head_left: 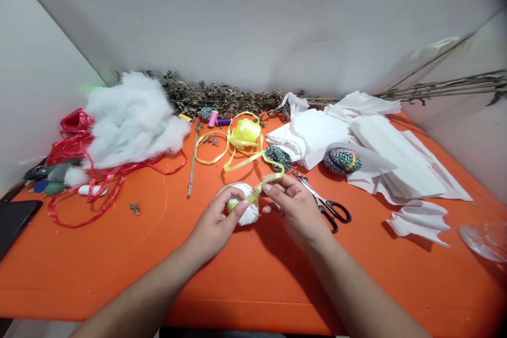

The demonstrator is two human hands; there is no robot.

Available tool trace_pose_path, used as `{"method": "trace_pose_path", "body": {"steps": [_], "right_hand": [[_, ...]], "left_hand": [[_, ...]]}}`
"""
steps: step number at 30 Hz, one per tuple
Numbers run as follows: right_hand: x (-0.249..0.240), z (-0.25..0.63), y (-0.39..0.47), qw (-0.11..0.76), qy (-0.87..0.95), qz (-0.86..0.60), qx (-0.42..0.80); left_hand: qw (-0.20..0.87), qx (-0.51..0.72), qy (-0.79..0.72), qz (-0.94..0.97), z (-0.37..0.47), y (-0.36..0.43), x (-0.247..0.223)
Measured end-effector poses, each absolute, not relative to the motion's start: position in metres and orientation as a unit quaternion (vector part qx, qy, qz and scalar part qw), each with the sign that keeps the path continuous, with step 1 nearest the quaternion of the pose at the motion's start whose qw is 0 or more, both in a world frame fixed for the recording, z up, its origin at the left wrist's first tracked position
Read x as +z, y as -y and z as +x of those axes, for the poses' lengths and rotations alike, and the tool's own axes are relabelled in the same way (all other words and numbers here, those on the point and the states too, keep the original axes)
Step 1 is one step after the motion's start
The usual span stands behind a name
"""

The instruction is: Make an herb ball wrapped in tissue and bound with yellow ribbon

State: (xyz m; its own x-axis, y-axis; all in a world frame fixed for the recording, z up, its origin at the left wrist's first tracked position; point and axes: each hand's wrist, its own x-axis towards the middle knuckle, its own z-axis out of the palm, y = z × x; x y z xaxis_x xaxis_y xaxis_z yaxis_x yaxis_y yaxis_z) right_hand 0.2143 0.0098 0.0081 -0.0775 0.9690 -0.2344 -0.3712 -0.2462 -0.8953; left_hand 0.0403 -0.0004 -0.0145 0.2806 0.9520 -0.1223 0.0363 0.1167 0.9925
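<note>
My left hand (218, 217) is closed round a small white ball (249, 214), its thumb pressing a yellow ribbon (256, 190) against the ball's top. Part of the ball is hidden by my fingers, and some yellow shows at its left side. My right hand (295, 203) pinches the same ribbon just right of the ball. From there the ribbon loops back to a bunched yellow roll (246, 132) farther up the table. Black-handled scissors (330, 207) lie right beside my right hand, their blades partly hidden near a dark green-and-white yarn bundle (278, 157).
Fluffy white stuffing (132, 119) and red ribbon (71, 145) fill the left side. Dried plants (222, 97) line the wall. White paper sheets (396, 156) and a multicoloured yarn ball (343, 161) sit at right. A thin stick (193, 161) lies left of centre. Clear plastic (485, 240) stands far right.
</note>
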Motion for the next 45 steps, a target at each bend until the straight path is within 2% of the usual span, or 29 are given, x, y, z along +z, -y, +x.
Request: {"method": "trace_pose_path", "body": {"steps": [6, 10, 19, 37, 45], "right_hand": [[0.005, 0.213, -0.009, 0.485, 0.385, -0.442, 0.649], [0.002, 0.214, -0.011, 0.483, 0.407, -0.469, 0.618], [0.007, 0.220, -0.013, 0.464, 0.418, -0.423, 0.657], [0.013, 0.222, -0.012, 0.509, 0.390, -0.471, 0.606], [0.011, 0.222, -0.013, 0.503, 0.350, -0.482, 0.626]], "left_hand": [[0.571, 0.386, -0.456, 0.563, 0.041, 0.001, -0.017], [0.594, 0.391, -0.449, 0.541, 0.040, 0.001, -0.018], [0.635, 0.394, -0.443, 0.496, 0.039, -0.002, -0.014], [0.673, 0.388, -0.382, 0.500, 0.036, 0.006, -0.007], [0.696, 0.392, -0.365, 0.478, 0.036, 0.004, -0.008]]}}
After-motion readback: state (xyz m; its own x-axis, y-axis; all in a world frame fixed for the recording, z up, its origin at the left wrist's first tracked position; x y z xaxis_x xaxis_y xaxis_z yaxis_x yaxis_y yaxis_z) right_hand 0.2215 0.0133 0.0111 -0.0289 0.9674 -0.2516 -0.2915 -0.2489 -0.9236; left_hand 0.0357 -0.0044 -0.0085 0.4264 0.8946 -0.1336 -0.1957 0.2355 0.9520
